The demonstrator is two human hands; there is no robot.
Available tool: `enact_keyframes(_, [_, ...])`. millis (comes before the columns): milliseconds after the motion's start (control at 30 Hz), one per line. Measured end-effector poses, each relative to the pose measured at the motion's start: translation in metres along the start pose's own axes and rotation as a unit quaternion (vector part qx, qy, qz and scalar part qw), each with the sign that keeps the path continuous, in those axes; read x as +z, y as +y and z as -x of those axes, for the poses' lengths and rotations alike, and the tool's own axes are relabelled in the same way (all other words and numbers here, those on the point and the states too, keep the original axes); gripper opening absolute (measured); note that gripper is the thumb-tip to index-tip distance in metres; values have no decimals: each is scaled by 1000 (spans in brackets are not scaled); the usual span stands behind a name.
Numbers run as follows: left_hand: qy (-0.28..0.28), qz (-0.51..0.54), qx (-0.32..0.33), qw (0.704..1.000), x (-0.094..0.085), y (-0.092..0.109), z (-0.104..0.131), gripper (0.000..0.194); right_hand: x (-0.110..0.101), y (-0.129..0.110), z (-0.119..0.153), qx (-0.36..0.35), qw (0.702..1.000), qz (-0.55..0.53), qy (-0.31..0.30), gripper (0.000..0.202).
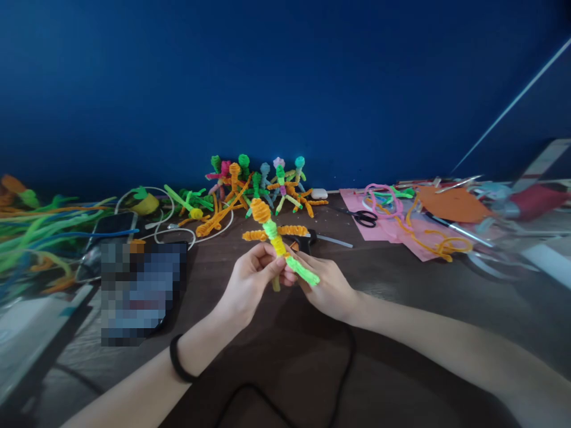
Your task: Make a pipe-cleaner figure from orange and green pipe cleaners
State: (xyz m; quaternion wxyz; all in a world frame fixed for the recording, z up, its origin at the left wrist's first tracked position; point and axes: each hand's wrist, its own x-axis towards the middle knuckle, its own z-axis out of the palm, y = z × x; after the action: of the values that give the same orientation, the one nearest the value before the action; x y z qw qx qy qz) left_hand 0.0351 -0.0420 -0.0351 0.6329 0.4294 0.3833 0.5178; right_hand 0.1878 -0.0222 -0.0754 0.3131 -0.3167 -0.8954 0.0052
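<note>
A pipe cleaner figure (278, 245) is held up at the middle of the view. It has an orange coiled head, a green neck, a yellow body and a bright green leg pointing down to the right. My left hand (255, 274) pinches it low on the body from the left. Closed around the lower part from the right is my right hand (328, 282), its fingertips partly hidden behind the figure. Orange coiled pieces stick out on both sides of the body. Behind the hands lies a black glue gun (306, 239), partly covered.
Several finished pipe cleaner figures (256, 184) stand against the blue wall. Black-handled scissors (366, 219) lie on pink paper (422, 249) at right. Loose pipe cleaners (35, 232), a white cable (173, 205) and a blurred-out dark object (145, 294) are at left. A black cord (345, 374) crosses the front.
</note>
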Motion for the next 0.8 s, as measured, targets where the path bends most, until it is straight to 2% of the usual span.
enact_keyframes(167, [-3, -4, 4, 1000, -1, -1, -2, 12, 1, -1, 0, 16, 999, 30, -18, 43])
enact_keyframes(300, [17, -15, 27, 999, -1, -4, -3, 10, 2, -2, 0, 27, 999, 32, -28, 42])
enact_keyframes(433, [25, -36, 33, 998, -2, -4, -3, 11, 3, -4, 1, 2, 997, 62, -45, 35])
enact_keyframes(533, [4, -60, 16, 998, -5, 0, -4, 13, 3, -5, 0, -13, 996, 73, -45, 32])
enact_keyframes(700, [-58, -83, -29, 994, -10, 9, -7, 11, 1, -7, -1, 19, 996, 64, -64, 28])
enact_keyframes(800, [-68, -67, -53, 994, -14, 11, -10, 13, 1, -7, -2, 26, 995, 61, -70, 37])
